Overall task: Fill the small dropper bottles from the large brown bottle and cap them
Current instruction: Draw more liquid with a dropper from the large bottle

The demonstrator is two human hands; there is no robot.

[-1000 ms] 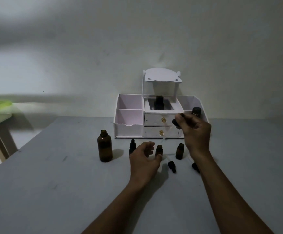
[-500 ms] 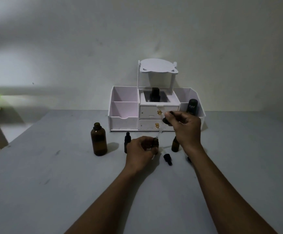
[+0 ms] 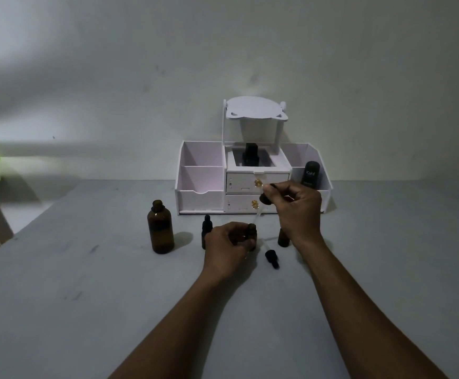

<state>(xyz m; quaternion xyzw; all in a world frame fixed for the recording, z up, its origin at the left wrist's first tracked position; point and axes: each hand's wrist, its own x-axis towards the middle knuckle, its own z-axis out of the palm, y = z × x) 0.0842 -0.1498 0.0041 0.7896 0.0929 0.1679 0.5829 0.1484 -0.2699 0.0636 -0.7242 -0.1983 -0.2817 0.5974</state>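
L hand curled round small brown glass dropper bottle, 3 o'clock of big brown bottle; R hand pinches black-bulb glass dropper at 1 o'clock, so slanted tip could miss neck, spill.

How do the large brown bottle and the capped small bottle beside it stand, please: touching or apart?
Apart. The head view shows bare table between the large brown bottle and the capped small bottle.

"Kahf" stands on the black bottle in the organizer.
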